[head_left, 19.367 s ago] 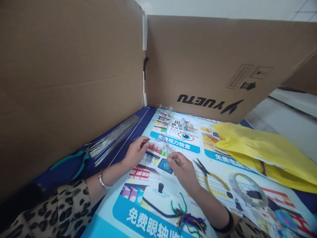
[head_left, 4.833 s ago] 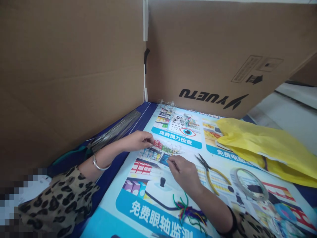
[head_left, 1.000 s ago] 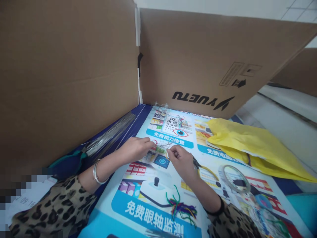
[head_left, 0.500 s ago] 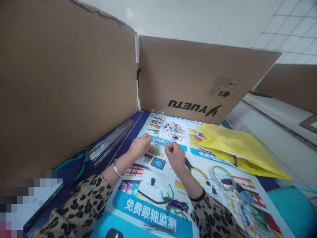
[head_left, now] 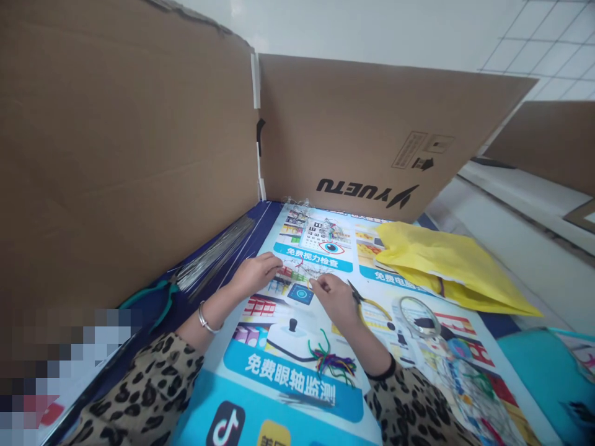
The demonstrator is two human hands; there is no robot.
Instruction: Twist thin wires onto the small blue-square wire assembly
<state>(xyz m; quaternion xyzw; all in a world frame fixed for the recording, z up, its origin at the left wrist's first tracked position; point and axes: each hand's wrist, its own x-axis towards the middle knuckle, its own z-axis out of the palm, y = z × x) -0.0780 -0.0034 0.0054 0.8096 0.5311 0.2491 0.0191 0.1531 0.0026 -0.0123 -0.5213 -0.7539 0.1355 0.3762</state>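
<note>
Over the printed sheet my left hand [head_left: 258, 274] is closed in a pinch, a silver bangle on its wrist. My right hand [head_left: 335, 297] is also pinched, a short way to the right. Between the fingertips runs a fine wire [head_left: 304, 269] with a small red bit on it; its exact shape is too thin to make out. Pliers [head_left: 369, 303] with yellow handles lie just beyond my right hand. Nearer me is a bunch of coloured threads [head_left: 335, 364]. Cut wire pieces [head_left: 307, 401] lie below the threads.
Cardboard walls [head_left: 344, 124] stand behind and at left. A bundle of straight wires [head_left: 218, 254] and teal-handled pliers [head_left: 162, 303] lie at left. At right are a yellow bag [head_left: 446, 266], a roll of clear tape [head_left: 418, 317], a bag of mixed threads [head_left: 474, 390] and a teal pouch [head_left: 539, 371].
My hands have moved slightly apart, with the fine wire still between them. My left fingers are more stretched out. The whole view has shifted a little upward.
</note>
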